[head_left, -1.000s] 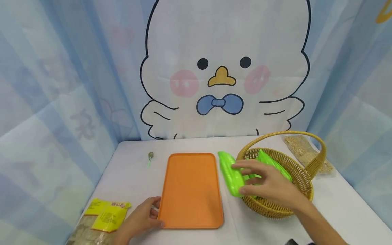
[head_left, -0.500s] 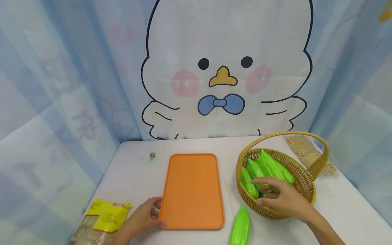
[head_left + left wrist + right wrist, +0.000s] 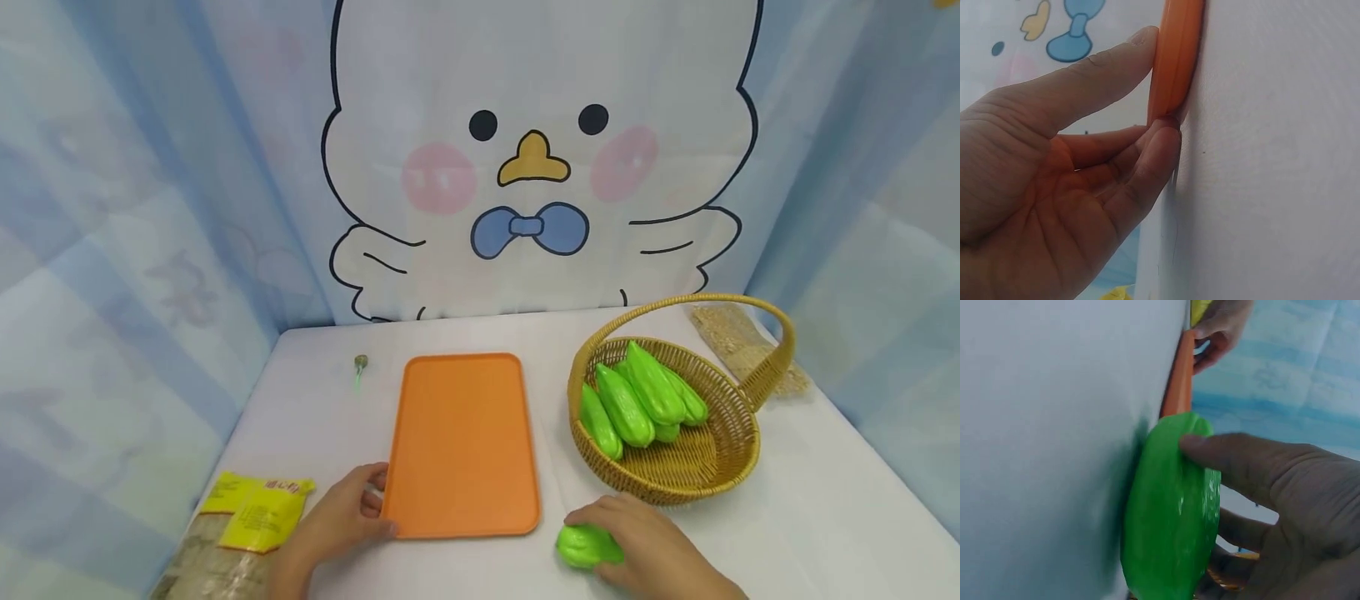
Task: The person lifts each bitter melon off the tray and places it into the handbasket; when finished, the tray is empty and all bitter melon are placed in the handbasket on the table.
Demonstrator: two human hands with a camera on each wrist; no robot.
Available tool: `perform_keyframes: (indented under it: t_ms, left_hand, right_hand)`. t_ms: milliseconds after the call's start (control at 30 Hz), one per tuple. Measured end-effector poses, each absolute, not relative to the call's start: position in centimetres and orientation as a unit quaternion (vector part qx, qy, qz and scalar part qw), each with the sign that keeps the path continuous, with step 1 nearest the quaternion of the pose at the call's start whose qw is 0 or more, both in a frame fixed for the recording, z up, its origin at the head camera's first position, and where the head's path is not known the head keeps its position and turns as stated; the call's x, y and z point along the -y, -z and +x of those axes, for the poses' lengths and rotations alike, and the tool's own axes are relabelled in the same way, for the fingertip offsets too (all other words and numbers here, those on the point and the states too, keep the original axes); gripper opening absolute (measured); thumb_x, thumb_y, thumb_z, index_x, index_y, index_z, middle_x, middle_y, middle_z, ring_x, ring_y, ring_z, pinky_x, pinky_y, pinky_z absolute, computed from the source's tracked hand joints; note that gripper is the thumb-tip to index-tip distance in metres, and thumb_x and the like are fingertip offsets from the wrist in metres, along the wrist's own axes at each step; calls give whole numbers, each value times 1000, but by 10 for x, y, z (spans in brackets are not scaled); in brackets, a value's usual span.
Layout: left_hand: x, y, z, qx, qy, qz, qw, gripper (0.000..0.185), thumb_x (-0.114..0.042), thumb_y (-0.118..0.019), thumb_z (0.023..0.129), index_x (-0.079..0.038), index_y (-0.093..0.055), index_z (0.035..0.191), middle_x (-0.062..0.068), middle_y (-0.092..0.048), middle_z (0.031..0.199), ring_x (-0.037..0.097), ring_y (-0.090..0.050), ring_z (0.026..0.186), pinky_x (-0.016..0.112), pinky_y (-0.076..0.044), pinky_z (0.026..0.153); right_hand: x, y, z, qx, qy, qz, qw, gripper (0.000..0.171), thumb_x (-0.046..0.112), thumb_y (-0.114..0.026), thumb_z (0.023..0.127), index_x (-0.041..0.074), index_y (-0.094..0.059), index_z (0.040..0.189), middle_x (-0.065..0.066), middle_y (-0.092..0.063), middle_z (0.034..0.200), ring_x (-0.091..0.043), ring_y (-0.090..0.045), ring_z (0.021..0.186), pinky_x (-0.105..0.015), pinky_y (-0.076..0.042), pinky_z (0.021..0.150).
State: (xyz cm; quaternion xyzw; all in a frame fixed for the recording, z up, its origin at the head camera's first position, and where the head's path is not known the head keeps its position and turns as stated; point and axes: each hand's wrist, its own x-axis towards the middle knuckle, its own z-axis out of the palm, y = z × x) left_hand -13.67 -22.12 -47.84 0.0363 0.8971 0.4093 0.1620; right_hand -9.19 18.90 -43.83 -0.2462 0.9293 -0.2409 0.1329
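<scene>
An orange tray (image 3: 461, 446) lies flat on the white table. My left hand (image 3: 341, 521) touches its near left corner, thumb and fingertips against the tray's rim (image 3: 1172, 69). My right hand (image 3: 637, 550) lies over a glossy green vegetable (image 3: 585, 546) on the table just right of the tray's near right corner; its fingers curl round the green vegetable (image 3: 1172, 512). A wicker basket (image 3: 720, 458) with a hoop handle stands to the right and holds several more green vegetables (image 3: 637, 400).
A yellow-labelled packet (image 3: 240, 525) lies at the near left edge. A small stalked object (image 3: 360, 367) sits behind the tray on the left. Behind the basket is a clear bag of grain (image 3: 738, 342). Blue curtains and a cartoon chick backdrop enclose the table.
The green vegetable left my right hand, fell to the table in front of the basket, and my right hand has come down and closed over it. My left hand has stayed on the tray.
</scene>
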Motion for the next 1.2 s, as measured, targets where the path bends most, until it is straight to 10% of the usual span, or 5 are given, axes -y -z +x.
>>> perform_keyframes:
  t_ms: [400,1200]
  left_hand:
    - [215,477,-134,-894,-417,35,163,88,-17,-92,68,3,-46,140,4,-58,113,14,-59,88,34,-53,79]
    - [212,475,-129,-893,-413,17,180,88,-21,-92,68,-1,-47,141,3,-58,114,15,-59,88,36,-53,80]
  right_hand:
    - [-251,361,-123,-908,381,-174,1,55,37,-80,84,20,-61,132,-2,-64,120,-19,-64,100,-31,-56,76]
    - [-219,422,-182,-954,273,-75,-96,68,59,-78,76,12,-67,125,-2,-69,89,-20,-65,82,-43,-51,68]
